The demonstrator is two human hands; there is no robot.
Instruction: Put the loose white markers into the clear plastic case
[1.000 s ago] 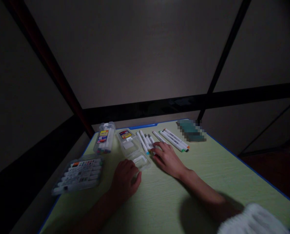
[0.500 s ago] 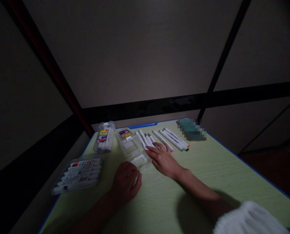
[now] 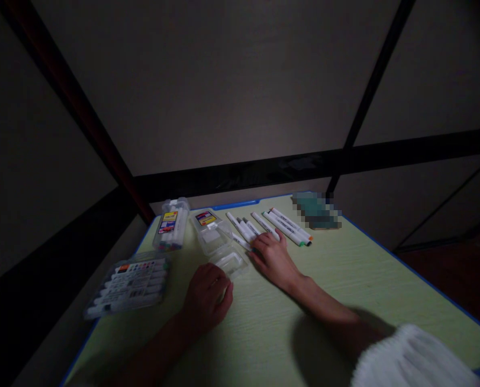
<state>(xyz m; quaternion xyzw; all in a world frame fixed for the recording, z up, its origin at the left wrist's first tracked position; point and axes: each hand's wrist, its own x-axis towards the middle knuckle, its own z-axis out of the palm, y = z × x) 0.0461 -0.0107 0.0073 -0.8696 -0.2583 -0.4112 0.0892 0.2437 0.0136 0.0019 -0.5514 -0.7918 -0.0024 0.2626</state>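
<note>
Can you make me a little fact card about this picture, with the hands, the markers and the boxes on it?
Left hand: curled, at the near end of the open clear case; can't tell if touching
Right hand: over the near ends of some loose markers; grip hidden
Loose markers: white, beyond the right hand; green and orange ends show
Other boxes: narrow case and wide case, at left, markers inside
Table: pale green, blue edge
Far right: greenish thing, blurred
</note>
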